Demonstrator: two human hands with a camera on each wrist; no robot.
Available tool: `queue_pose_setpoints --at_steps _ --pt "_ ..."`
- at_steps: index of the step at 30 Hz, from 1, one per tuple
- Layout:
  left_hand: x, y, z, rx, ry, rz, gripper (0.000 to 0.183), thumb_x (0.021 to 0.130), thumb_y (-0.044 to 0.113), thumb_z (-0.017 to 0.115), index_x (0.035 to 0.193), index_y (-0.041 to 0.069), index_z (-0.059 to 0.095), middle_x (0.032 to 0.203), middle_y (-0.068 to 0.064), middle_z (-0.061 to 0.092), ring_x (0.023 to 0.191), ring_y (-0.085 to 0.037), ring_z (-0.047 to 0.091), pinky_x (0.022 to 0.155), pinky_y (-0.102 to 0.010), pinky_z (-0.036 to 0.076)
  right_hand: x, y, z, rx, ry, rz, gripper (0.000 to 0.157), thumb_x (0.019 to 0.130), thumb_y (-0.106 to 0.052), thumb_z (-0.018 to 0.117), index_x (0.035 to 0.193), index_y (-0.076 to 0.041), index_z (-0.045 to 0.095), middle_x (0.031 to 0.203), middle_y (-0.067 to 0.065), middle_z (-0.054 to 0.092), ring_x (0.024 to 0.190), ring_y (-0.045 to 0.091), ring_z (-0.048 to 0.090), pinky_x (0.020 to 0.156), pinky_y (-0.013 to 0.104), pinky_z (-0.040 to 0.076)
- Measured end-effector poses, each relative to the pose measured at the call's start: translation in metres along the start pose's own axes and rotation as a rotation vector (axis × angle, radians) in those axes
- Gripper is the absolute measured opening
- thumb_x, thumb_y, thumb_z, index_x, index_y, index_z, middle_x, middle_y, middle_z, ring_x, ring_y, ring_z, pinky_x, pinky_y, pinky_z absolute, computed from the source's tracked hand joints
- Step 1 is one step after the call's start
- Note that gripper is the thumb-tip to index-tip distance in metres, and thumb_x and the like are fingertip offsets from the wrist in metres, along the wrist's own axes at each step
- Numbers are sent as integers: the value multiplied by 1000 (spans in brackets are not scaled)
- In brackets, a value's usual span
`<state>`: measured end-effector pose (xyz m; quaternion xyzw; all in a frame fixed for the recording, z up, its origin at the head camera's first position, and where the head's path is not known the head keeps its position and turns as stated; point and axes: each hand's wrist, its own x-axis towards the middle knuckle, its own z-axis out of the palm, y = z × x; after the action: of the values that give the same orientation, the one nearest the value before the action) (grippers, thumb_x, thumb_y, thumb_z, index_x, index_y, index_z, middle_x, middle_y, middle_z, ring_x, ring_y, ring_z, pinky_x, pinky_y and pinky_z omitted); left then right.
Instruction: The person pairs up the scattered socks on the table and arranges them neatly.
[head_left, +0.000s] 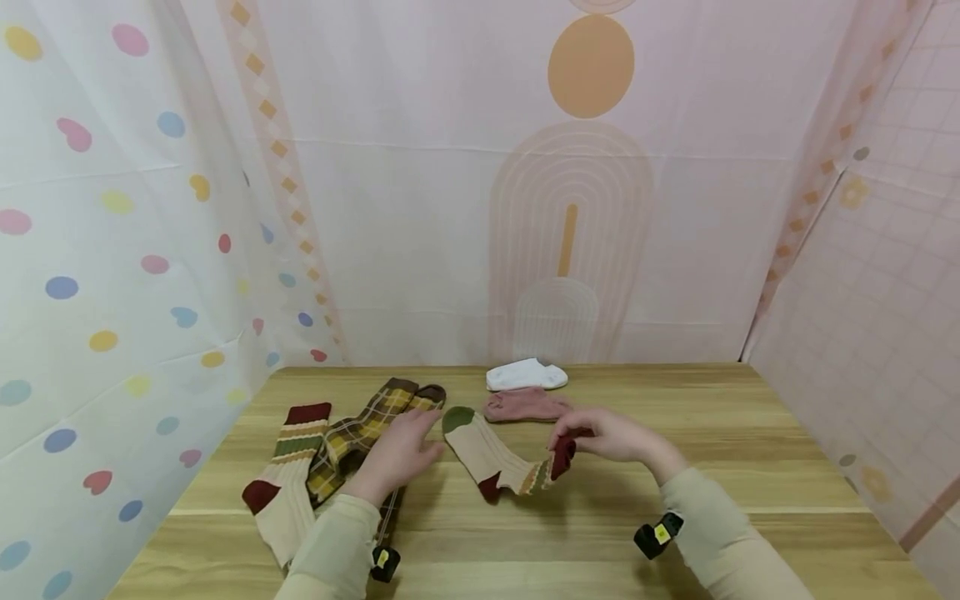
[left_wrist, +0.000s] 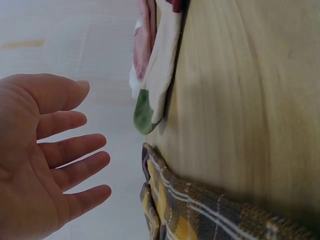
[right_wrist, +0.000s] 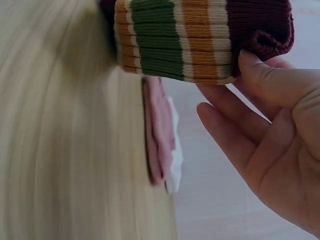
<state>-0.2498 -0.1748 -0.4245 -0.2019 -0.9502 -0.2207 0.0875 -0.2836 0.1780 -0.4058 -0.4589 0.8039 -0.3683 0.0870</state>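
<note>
Pinching sock cuff (right_wrist: 262,22): right hand (head_left: 611,435) | green toe (left_wrist: 143,112): head, left wrist views only

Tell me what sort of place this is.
Probably a makeshift recording booth, though I can't be sure: patterned hangings enclose three sides of a wood-grain table, socks lie spread across it, and the person has small black devices at both wrists.
</note>
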Motion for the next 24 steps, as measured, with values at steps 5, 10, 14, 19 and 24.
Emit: queue_pose_setpoints --at_steps 5,10,14,19,24 --pt "0 3 2 19 4 9 46 90 11 71 131 -6 58 125 -27 59 118 -44 54 99 -55 43 -8 9 -2 -73 -26 -25 31 90 16 54 105 -6 72 104 1 69 100 12 62 86 31 52" --pt "0 3 5 29 2 -1 46 89 11 72 129 -6 59 124 -25 61 117 -42 55 99 -54 44 -17 20 -2 -158 -21 -50 36 86 20 53 103 -5 73 104 2 70 102 15 63 87 32 52" --pt "1 2 7 33 1 -11 46 89 12 73 129 -5 60 125 -25 61 118 -42 55 100 -54 43 -24 23 -4 -162 -12 -1 30 91 15 55 108 -4 72 110 6 70 104 19 63 88 35 53" --pt "3 1 9 44 11 3 45 88 13 74 127 -6 60 124 -25 61 117 -43 55 100 -55 42 -28 22 -6 -131 22 99 26 95 8 57 116 -3 69 117 11 67 107 28 64 89 39 53" --pt "11 1 10 45 28 7 44 89 12 72 127 -6 60 125 -27 60 118 -46 54 99 -57 43 -29 21 -6 -126 47 153 25 97 3 57 119 -1 66 118 12 67 108 32 64 91 44 52"
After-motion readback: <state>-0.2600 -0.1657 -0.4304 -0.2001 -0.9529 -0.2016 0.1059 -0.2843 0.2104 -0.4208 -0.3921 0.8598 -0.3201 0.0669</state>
